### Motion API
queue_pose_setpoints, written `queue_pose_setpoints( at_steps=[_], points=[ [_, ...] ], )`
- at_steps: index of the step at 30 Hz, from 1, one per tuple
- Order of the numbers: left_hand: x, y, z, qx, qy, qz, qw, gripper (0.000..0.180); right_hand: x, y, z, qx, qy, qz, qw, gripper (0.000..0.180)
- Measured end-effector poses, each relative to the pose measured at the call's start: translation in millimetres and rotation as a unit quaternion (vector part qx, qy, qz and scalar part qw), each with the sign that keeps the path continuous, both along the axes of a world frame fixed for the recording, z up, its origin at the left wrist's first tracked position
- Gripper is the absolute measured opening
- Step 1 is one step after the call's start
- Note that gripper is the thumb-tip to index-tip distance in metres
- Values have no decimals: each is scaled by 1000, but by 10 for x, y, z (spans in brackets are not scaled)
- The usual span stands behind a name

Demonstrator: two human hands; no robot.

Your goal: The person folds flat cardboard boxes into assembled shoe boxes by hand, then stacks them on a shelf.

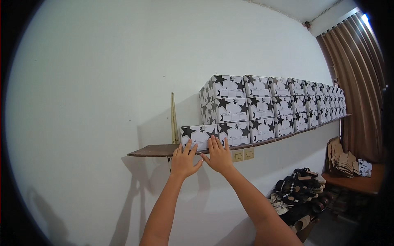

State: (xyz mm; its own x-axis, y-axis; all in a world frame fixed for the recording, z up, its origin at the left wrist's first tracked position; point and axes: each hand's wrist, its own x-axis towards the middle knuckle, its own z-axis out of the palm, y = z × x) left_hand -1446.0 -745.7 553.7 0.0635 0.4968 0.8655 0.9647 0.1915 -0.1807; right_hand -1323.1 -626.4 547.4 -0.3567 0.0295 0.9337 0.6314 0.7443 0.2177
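A white box with black stars (199,132) sits on the brown wall shelf (150,150), at the left end of a row of matching boxes. My left hand (184,163) lies against the lower front of this box, fingers spread and pointing up. Beside it, my right hand (219,156) touches the box's lower right front, near the seam with the neighbouring star box (233,134). Its fingers are stretched out too. Neither hand is wrapped around anything. The thumbs point toward each other at the shelf's front edge.
Stacked star boxes (258,107) run three high along the shelf to the right. A yellowish metal bracket (173,119) rises behind the left box. Wall switches (243,155) sit below the shelf. Lower right are piled shoes (301,186), an orange-brown table (357,183) with flattened cardboard (342,162), and a brown curtain (353,82).
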Motion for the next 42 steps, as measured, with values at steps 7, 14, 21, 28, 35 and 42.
queue_pose_setpoints(
  at_steps=[7, 14, 21, 28, 35, 42],
  points=[
    [223, 88, -59, 41, 16, 104, 994, 64, 134, 34, -7, -43, -20, 24, 999, 64],
    [1056, 313, -683, 56, 49, 61, 995, 58, 922, 28, -859, -101, 116, 100, 983, 49],
    [2584, 571, -2431, -108, -35, -38, 993, 52, 2742, -147, -3198, -359, 106, -110, 921, 54],
    [4688, 1176, -3686, -249, -51, -251, 934, 54, 4892, -172, -4077, -382, 118, -318, 860, 55],
    [6702, 1542, -3958, -270, -11, -392, 879, 50, 6581, -254, -4081, -407, 159, -473, 765, 50],
    [8351, 1949, -4214, -264, -11, -497, 827, 50, 8037, -48, -4304, -326, 156, -594, 719, 49]
  ],
)
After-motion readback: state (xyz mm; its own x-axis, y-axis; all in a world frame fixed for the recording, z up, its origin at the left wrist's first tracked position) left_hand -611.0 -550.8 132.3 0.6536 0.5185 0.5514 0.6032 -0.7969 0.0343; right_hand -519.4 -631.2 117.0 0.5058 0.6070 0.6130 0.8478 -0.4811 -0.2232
